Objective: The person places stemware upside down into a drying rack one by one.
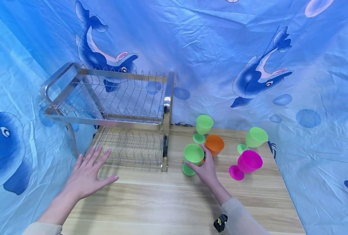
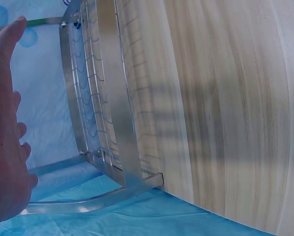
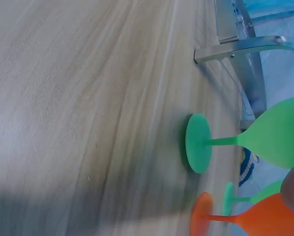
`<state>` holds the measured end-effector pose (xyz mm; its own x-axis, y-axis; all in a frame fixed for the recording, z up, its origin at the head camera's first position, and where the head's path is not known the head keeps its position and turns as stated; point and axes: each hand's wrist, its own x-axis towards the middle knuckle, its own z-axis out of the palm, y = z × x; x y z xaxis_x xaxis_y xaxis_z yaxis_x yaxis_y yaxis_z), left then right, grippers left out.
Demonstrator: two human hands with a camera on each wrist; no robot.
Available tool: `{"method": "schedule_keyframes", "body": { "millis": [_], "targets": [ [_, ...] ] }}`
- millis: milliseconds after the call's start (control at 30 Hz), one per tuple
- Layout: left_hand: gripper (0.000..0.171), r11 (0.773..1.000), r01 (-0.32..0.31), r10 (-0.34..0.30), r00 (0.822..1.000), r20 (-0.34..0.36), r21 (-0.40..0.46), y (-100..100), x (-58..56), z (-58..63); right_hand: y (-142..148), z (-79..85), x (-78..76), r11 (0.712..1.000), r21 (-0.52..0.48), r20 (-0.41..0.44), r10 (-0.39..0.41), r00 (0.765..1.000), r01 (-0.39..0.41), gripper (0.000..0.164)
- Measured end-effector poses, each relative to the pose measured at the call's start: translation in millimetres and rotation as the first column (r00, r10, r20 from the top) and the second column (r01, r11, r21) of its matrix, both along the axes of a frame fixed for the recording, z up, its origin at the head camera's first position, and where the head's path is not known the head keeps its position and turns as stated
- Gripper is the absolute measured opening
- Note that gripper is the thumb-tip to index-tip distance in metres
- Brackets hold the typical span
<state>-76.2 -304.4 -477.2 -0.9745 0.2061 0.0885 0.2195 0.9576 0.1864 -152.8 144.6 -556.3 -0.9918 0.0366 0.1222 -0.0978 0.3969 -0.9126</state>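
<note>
Curling our right grip (image 1: 205,169) around the leftmost green goblet (image 1: 193,152), thumb and fingers at its bowl, we hold it upright at the tabletop (image 1: 150,202), right of the metal rack (image 1: 103,121) and just beside the orange goblet (image 1: 215,145). Our left grip (image 1: 87,174) hovers near the rack's front left, its fingers straight and spread well apart.

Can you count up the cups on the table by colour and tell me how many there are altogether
Green cups: 3
Orange cup: 1
Pink cup: 1
Total: 5
</note>
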Motion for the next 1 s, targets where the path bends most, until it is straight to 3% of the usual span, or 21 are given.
{"method": "schedule_keyframes", "body": {
  "millis": [300,433,500,667,767,933,1000],
  "targets": [
    [0.106,0.999,0.052,-0.052,0.998,0.02,-0.004,12.9,3.0,9.6,16.3,32.1,10.3,0.997,-0.053,0.014,0.063,0.998,-0.062,0.099],
    [0.106,0.995,0.092,-0.094,0.995,0.033,0.037,29.2,3.2,17.8,26.0,50.6,15.9,0.98,-0.178,0.048,0.1,0.994,-0.09,0.094],
    [0.107,0.989,0.132,-0.133,0.991,0.015,0.07,39.0,2.9,19.9,30.2,58.8,18.0,0.957,-0.267,0.051,0.131,0.99,-0.113,0.091],
    [0.106,0.961,0.22,-0.217,0.976,-0.032,0.17,67.0,1.1,23.8,38.9,79.5,22.6,0.895,-0.418,0.037,0.19,0.981,-0.157,0.085],
    [0.104,0.941,0.235,-0.237,0.971,-0.022,0.245,84.7,1.2,26.5,40.3,89.6,25.8,0.871,-0.461,0.026,0.203,0.979,-0.169,0.082],
    [0.1,0.892,0.265,-0.274,0.961,-0.03,0.367,116.8,-2.6,31.6,39.5,100.5,29.7,0.828,-0.523,-0.001,0.234,0.972,-0.2,0.079],
    [0.098,0.865,0.274,-0.285,0.958,-0.039,0.421,130.4,-5.5,34.2,38.7,104.0,30.9,0.824,-0.526,-0.014,0.239,0.971,-0.21,0.078]
  ]
}}
